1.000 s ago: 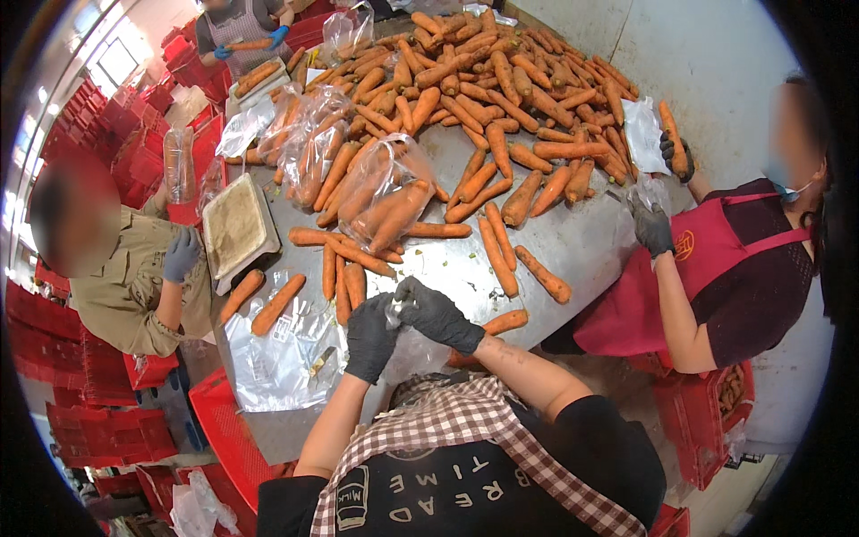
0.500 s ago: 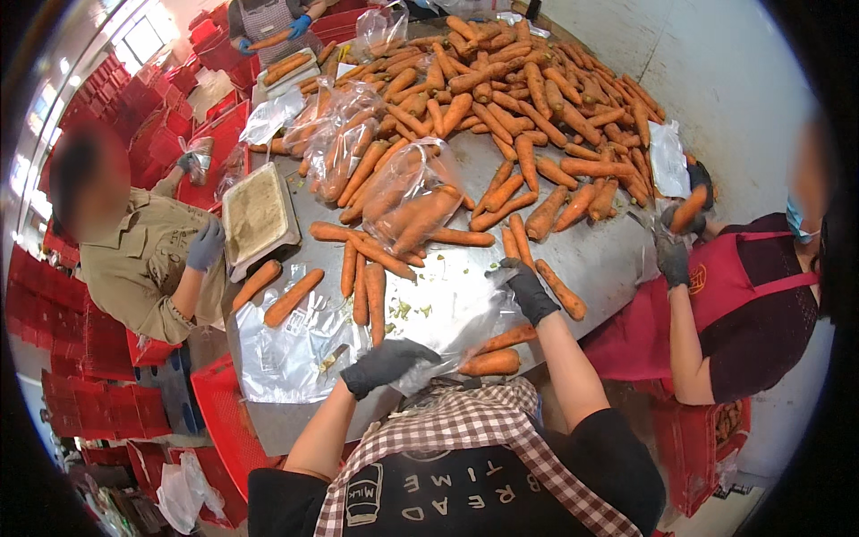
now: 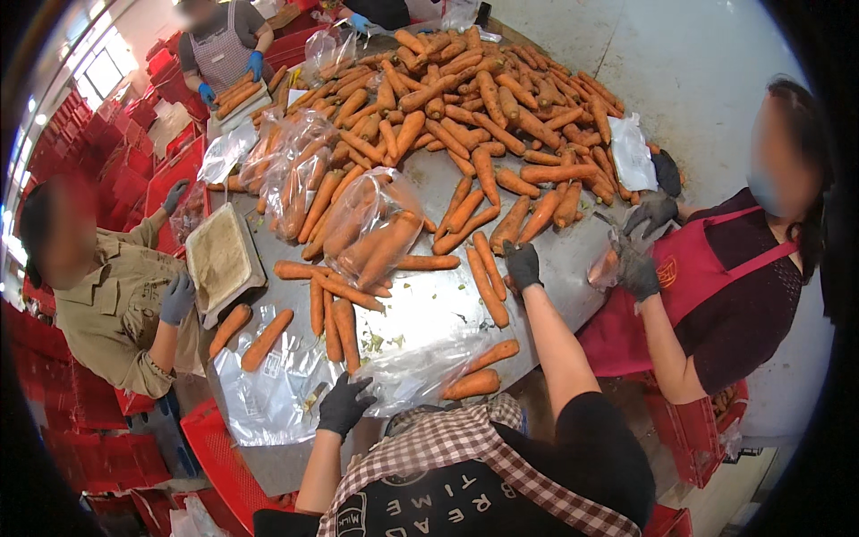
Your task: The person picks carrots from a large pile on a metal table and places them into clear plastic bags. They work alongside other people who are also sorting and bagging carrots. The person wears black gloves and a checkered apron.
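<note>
My left hand (image 3: 344, 404), in a dark glove, grips the left end of a clear plastic bag (image 3: 420, 371) that lies loosely across the table's near edge. Reaching forward to the right, my gloved right hand (image 3: 522, 266) is open, with its fingers over the table beside two long carrots (image 3: 488, 277). Its palm side is hidden. Two more carrots (image 3: 472, 385) lie at the right end of the bag, partly behind its film. A filled bag of carrots (image 3: 371, 233) rests beyond, with several loose carrots (image 3: 343, 331) in front of it.
A large carrot heap (image 3: 501, 98) covers the far table. Flattened plastic bags (image 3: 268, 394) and a small knife (image 3: 315, 396) lie left, near a scale (image 3: 224, 259). Co-workers stand left (image 3: 116, 286), right (image 3: 716, 286) and far left (image 3: 224, 54). A red crate (image 3: 224, 456) borders the table.
My right hand has let go of the plastic bag and moved forward toward the carrots. My left hand has shifted slightly left and down, and the bag has sunk onto the table.
</note>
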Available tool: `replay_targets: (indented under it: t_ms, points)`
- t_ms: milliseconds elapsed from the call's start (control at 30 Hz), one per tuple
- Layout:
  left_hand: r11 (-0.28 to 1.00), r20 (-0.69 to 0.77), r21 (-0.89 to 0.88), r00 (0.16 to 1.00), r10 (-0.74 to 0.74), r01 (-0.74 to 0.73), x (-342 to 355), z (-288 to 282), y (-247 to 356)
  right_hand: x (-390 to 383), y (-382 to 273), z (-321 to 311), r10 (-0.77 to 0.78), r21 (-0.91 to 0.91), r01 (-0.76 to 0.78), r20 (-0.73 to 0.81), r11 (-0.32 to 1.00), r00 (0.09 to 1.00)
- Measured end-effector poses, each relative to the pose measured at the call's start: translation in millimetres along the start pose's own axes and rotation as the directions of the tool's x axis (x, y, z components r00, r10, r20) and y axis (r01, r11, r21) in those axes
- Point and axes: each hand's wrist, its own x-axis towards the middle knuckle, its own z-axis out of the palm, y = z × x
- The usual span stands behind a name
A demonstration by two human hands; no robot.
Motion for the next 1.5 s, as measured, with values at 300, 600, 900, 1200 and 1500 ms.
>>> replay_targets:
  t_ms: [300,600,900,1200,1500]
  points:
    - [0.883,-0.216,-0.396,0.96,0.177,-0.253,-23.7,-85.9,29.5,38.2,-28.0,11.6,0.341,0.412,-0.443,0.3,0.796,0.891]
    - [0.524,-0.26,-0.801,0.957,0.127,-0.287,29.7,-70.4,63.0,-92.6,-100.8,-9.7,-0.052,0.747,-0.622,0.649,0.233,0.759]
    - [0.053,-0.478,-0.873,0.872,0.103,-0.485,76.7,-90.0,155.0,-177.1,-109.4,15.1,-0.419,0.7,-0.113,0.54,0.705,0.729]
    - [-0.193,-0.335,-0.921,0.941,-0.054,-0.339,82.4,-129.4,134.3,-203.1,-121.5,9.3,-0.411,0.644,-0.25,0.692,0.723,0.593]
    - [-0.697,-0.265,-0.699,0.963,0.043,-0.161,104.0,-110.2,93.3,-213.9,-150.1,6.5,-0.229,0.315,-0.908,0.939,0.277,0.256]
